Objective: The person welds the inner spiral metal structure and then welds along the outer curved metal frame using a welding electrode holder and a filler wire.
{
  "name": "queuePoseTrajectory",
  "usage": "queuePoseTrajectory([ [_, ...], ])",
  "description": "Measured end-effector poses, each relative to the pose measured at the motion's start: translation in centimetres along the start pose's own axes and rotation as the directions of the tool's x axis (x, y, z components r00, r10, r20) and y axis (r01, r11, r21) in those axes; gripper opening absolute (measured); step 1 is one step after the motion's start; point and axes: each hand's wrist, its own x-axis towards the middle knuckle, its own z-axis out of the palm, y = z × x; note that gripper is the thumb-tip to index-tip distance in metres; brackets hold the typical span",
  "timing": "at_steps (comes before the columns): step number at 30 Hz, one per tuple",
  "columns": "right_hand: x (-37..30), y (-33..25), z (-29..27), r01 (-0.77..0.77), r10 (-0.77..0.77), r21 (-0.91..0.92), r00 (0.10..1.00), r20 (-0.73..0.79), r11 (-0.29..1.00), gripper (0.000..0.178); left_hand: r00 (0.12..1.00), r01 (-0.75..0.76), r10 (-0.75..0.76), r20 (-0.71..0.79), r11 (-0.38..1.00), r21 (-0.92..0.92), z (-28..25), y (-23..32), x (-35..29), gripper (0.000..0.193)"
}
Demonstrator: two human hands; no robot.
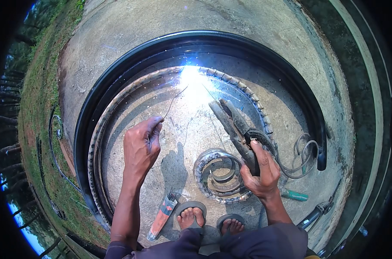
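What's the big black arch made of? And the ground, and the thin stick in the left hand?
Arch: probably metal, painted or coated; it's smooth and black with glossy highlights, though plastic could look similar.
Ground: likely concrete, with a dull, rough finish; it's grey, blotchy and grainy.
Stick: perhaps metal wire, because it's very thin and slightly bent; it's too small to tell the finish.

The left hand (142, 144) pinched a thin rod (171, 102), while the right hand (263, 173) gripped a clamp-like holder (229, 128). Beyond both hands, a dazzling glare (192, 81) hid part of a notched hoop (253, 99), and farther out curved a black rail (196, 43). Between the hands, just beside the right, lay a smaller coil (224, 200). Nearer the body than the left hand lay a red-and-grey packet (161, 219).
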Motion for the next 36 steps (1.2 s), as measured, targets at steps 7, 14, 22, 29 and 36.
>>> queuePoseTrajectory([
  [7, -0.5, 0.2, -0.3, 0.012, -0.012, 0.017, 1.000, -0.017, 1.000, 0.074, 1.000, 0.003, -0.003, 0.001, 1.000, -0.011, -0.7, 0.5, -0.3, 0.017],
  [14, -2.4, -0.1, -1.8, -0.050, 0.050, 0.002, 0.995, -0.089, 0.999, 0.066, 1.000, 0.001, -0.001, -0.010, 1.000, 0.020, -1.6, -0.5, -2.9, 0.015],
  [22, -4.4, -1.2, -1.5, -0.199, 0.204, 0.093, 0.977, -0.055, 0.976, 0.067, 0.999, 0.048, -0.048, -0.012, 0.996, 0.072, -3.4, -0.8, -3.9, 0.016],
  [29, -5.5, -2.2, -1.2, -0.150, 0.145, 0.168, 0.989, 0.040, 0.974, 0.066, 0.997, 0.063, -0.066, 0.038, 0.994, 0.086, -3.4, -1.1, -6.2, 0.017],
  [36, -5.6, -4.0, -0.8, -0.098, 0.082, 0.240, 0.994, 0.077, 0.966, 0.066, 0.981, 0.164, -0.178, 0.080, 0.974, 0.154, -5.5, -0.7, -9.0, 0.018],
])
